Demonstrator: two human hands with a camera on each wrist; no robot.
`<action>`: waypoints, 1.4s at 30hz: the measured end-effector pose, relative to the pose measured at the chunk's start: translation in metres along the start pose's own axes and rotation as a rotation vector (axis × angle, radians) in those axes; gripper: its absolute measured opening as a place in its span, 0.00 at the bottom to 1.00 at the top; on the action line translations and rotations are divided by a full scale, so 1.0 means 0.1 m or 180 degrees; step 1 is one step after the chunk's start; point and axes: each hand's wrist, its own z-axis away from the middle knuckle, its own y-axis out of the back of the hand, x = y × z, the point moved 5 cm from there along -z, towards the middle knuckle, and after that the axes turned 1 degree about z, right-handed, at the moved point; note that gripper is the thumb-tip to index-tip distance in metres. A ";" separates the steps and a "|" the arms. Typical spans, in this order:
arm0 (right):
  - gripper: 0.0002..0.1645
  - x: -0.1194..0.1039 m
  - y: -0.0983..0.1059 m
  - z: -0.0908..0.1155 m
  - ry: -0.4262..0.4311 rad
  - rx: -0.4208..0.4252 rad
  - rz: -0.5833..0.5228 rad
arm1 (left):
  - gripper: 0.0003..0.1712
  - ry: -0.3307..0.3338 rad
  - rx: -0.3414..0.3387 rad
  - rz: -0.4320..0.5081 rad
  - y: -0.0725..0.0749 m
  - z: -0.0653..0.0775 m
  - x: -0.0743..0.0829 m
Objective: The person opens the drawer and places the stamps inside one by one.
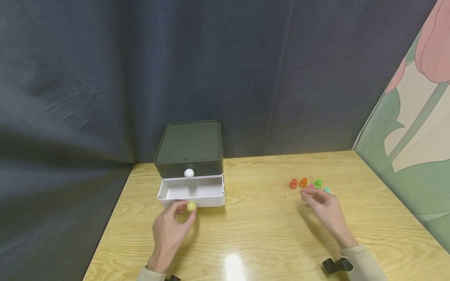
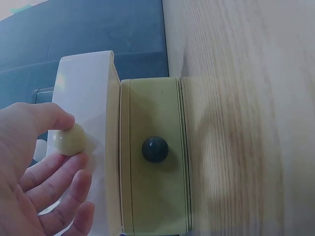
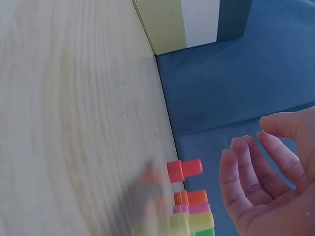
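My left hand [image 1: 170, 230] holds the round yellow knob [image 1: 191, 206] of a white drawer [image 1: 207, 202], thumb and fingertips on either side of it. That drawer stands pulled out of a small drawer cabinet [image 1: 193, 142] with a dark top, and its inside shows bare white. In the left wrist view, a yellow drawer [image 2: 152, 206] with a dark knob [image 2: 155, 149] sits beneath the white one. My right hand [image 1: 325, 208] hovers over the table with loosely bent fingers and nothing in them. Just beyond it stand small coloured stepped pegs, among them a red one [image 3: 184, 169] and an orange one [image 1: 304, 182].
A white knob [image 1: 189, 173] juts from the cabinet's dark upper drawer. Behind the wooden table [image 1: 253, 230] hangs a dark curtain [image 1: 246, 78], which also runs down the left side. A flower-patterned panel [image 1: 418, 156] borders the right side.
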 end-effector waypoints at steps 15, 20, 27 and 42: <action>0.27 0.09 0.47 -0.16 -0.0093 0.0370 0.0395 | 0.15 -0.0106 0.0003 -0.0093 0.08 0.11 0.01; 0.27 0.18 0.49 -0.19 -0.0165 0.0322 0.0613 | 0.15 -0.0115 -0.0004 -0.0102 0.09 0.13 0.02; 0.29 0.27 0.51 -0.21 -0.0221 0.0098 0.0829 | 0.13 -0.0150 -0.0068 -0.0098 0.18 0.10 0.04; 0.27 0.40 0.42 -0.22 -0.0098 0.0040 0.0852 | 0.17 0.0615 0.0375 0.1088 0.41 -0.40 -0.38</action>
